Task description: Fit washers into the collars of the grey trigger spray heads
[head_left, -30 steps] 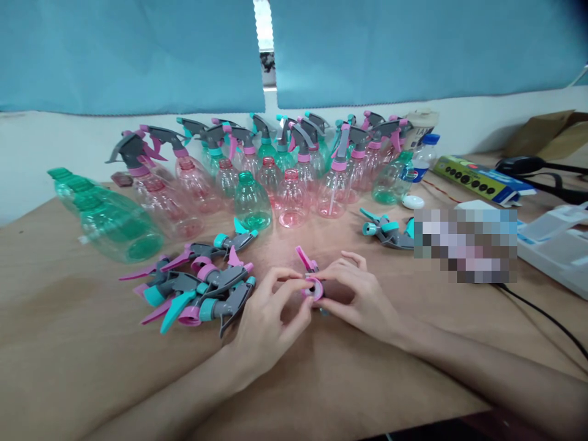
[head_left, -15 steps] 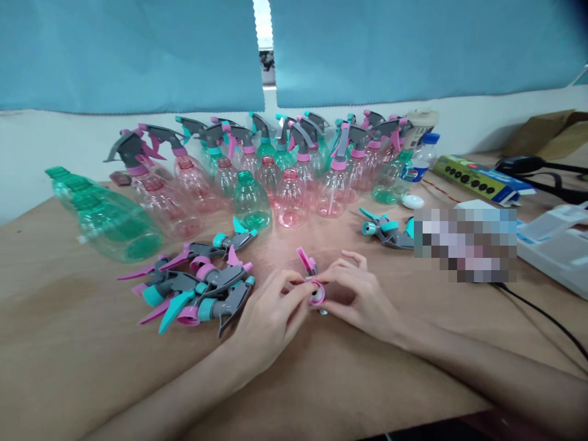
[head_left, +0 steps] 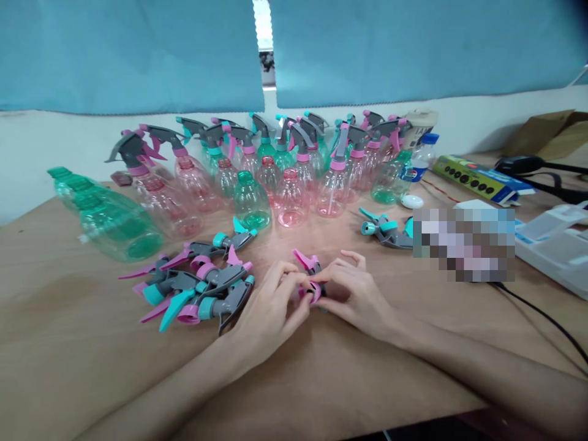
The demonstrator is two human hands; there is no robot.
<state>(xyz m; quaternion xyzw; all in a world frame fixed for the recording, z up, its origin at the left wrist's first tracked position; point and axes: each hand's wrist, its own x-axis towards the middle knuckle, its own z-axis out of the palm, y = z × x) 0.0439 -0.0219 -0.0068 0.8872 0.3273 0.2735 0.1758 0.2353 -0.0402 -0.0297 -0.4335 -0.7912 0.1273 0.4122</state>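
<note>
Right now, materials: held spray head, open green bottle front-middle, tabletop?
Spray head: likely moulded plastic, smooth, evenly pink and grey. Green bottle: probably glossy plastic, see-through with highlights. Tabletop: brown, faint sheen; wood or laminate, can't tell.

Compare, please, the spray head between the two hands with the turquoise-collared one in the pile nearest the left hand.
The held spray head has a pink collar; the pile spray head has a turquoise collar. The held spray head is gripped by the left hand and right hand, while the pile spray head lies among others. Both have grey bodies.
</note>
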